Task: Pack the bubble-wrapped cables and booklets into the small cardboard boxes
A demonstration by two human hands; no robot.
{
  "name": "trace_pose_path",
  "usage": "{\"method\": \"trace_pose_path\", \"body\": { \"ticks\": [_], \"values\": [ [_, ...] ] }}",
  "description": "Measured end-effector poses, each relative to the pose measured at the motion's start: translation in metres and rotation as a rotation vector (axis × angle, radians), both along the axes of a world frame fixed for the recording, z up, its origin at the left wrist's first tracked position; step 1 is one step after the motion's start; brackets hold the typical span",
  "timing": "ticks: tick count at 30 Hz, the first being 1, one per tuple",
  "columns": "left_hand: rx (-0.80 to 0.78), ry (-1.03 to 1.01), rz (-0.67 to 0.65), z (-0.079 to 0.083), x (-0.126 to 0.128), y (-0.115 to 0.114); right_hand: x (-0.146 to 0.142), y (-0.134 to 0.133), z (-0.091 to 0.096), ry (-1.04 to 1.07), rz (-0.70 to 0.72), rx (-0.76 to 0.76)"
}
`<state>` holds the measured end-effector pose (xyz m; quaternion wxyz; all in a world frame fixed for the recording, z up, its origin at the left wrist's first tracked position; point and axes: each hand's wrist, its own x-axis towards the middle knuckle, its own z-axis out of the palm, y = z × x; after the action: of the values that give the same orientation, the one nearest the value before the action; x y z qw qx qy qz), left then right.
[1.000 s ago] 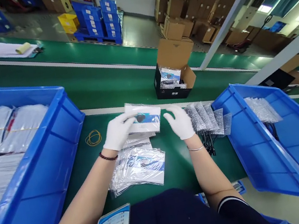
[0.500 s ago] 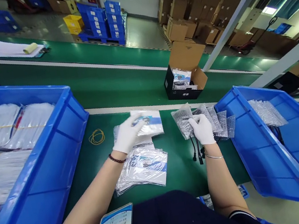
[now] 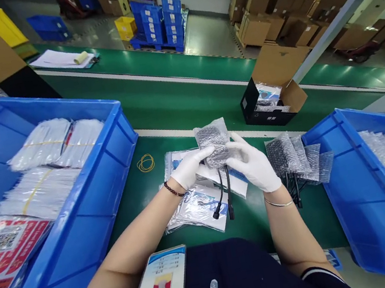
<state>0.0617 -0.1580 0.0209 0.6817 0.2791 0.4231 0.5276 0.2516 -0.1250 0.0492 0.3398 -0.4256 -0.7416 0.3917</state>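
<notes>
Pouch (image 3: pixel 213 140) moved left over booklets (image 3: pixel 204 211), left hand (image 3: pixel 191 168) and right hand (image 3: pixel 254 163) holding it, bench edge (image 3: pixel 164 132) beyond

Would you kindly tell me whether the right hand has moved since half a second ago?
Yes, the right hand has moved left, away from the blue bin on the right, and now holds a bubble-wrapped pouch beside the left hand.

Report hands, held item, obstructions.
Left hand, right hand: both on bubble-wrapped cabled unit. Two black cables hanging over plastic-bagged booklets. No obstruction seen.
</notes>
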Motion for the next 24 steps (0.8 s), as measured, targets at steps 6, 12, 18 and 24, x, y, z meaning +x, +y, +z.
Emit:
{"method": "trace_pose_path", "body": {
  "ticks": [6,12,18,24],
  "values": [
    [0.135,0.146,-0.021,0.009,0.001,-0.006,-0.019,0.006,-0.009,0.095,-0.212,-0.030],
    [0.212,0.195,-0.102,0.012,-0.003,-0.005,-0.017,0.008,-0.002,0.108,-0.270,-0.093],
    [0.222,0.204,-0.114,0.006,-0.004,-0.004,-0.014,0.011,-0.007,0.094,-0.234,-0.097],
    [0.136,-0.123,0.019,0.008,-0.003,-0.001,-0.017,0.010,-0.005,0.573,-0.055,-0.418]
  ]
}}
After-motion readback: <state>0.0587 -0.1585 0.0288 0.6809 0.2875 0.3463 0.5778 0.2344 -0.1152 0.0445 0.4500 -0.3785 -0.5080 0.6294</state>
